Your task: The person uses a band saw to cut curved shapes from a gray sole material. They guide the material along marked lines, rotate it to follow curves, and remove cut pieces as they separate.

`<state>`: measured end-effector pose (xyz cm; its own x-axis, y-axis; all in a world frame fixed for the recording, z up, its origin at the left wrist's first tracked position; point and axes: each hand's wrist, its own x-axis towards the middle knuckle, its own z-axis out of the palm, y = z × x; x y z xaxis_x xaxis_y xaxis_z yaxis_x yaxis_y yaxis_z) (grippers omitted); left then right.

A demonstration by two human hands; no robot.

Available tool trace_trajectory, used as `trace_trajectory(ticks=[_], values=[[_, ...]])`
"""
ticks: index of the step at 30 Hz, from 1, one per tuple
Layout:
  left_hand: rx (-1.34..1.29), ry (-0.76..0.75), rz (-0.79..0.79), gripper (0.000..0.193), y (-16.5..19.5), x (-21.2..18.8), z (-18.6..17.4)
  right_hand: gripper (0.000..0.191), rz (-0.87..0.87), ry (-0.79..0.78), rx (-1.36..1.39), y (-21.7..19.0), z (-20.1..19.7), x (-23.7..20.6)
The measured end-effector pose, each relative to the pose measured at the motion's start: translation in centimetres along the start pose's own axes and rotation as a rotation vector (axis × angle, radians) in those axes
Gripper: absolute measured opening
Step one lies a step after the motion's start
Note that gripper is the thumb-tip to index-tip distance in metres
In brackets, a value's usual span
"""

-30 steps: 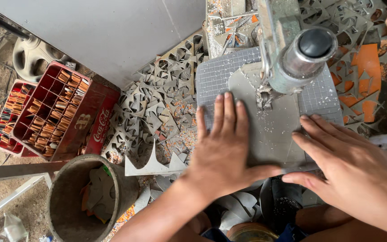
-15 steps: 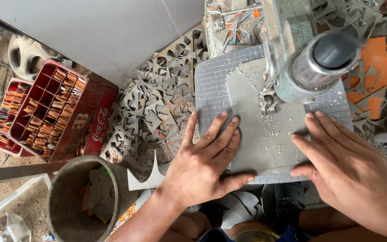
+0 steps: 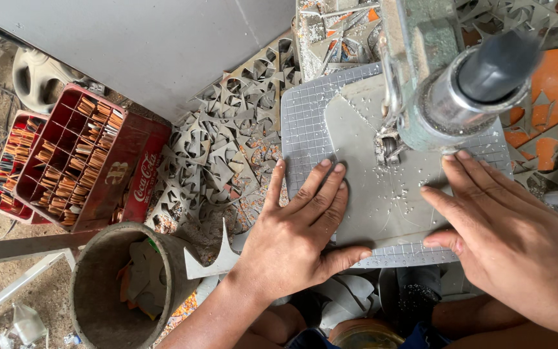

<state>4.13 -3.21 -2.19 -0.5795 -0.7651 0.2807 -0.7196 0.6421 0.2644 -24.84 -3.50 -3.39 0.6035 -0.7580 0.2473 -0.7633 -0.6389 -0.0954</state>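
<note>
So both hands are pressed flat on a grey tile piece (image 3: 382,194) that lies on the grid-marked cutting table (image 3: 301,123) of a saw. The left hand (image 3: 295,236) has its fingers spread and laid open over the tile's left edge, thumb hooked along the near edge, palm down, not gripping anything. The right hand (image 3: 508,236) does the same on the right side, fingers stretched out flat toward the blade area, thumb tucked at the near edge. The tile has a curved left edge and sits right under the machine's motor head (image 3: 466,84), with pale dust and chips scattered on it just beside the cutting spot (image 3: 389,148).

Left of the table there's a big heap of grey tile offcuts (image 3: 221,155), all pointy curved scraps. Further left sits a red compartment crate (image 3: 75,155) filled with small brownish-orange pieces, with a second one just behind it. A round bucket (image 3: 127,287) near the left forearm has a few scraps inside. One pointed offcut (image 3: 211,258) lies between the bucket and the left wrist. Orange tile bits (image 3: 547,97) show off to the right of the machine.
</note>
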Motion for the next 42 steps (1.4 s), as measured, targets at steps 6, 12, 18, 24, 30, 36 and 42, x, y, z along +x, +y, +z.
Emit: trace_trajectory(ticks=[6,12,18,24,30,36,42], values=[[-0.004,-0.002,-0.005,0.075,-0.1,0.2,0.0,0.058,0.017,0.01,0.02,-0.1,-0.3,0.4],[-0.02,-0.018,0.016,0.076,-1.3,0.6,-0.1,0.056,0.043,0.003,0.001,-0.4,-0.2,0.8],[-0.015,-0.02,0.017,0.075,-1.7,1.0,0.0,0.053,0.049,-0.004,-0.001,-0.2,0.0,1.0],[-0.013,-0.019,0.005,0.075,-2.0,1.3,0.1,0.055,0.02,-0.02,0.001,0.5,0.6,1.2],[-0.018,-0.013,-0.004,0.075,-2.2,1.4,0.0,0.058,0.029,-0.007,0.02,0.9,1.1,1.4],[-0.011,0.005,-0.024,0.077,-1.9,1.6,0.2,0.059,0.041,0.0,0.069,1.1,0.7,2.0],[0.006,0.025,-0.032,0.076,-1.7,1.6,0.3,0.055,0.052,-0.005,0.102,1.1,0.0,2.8]])
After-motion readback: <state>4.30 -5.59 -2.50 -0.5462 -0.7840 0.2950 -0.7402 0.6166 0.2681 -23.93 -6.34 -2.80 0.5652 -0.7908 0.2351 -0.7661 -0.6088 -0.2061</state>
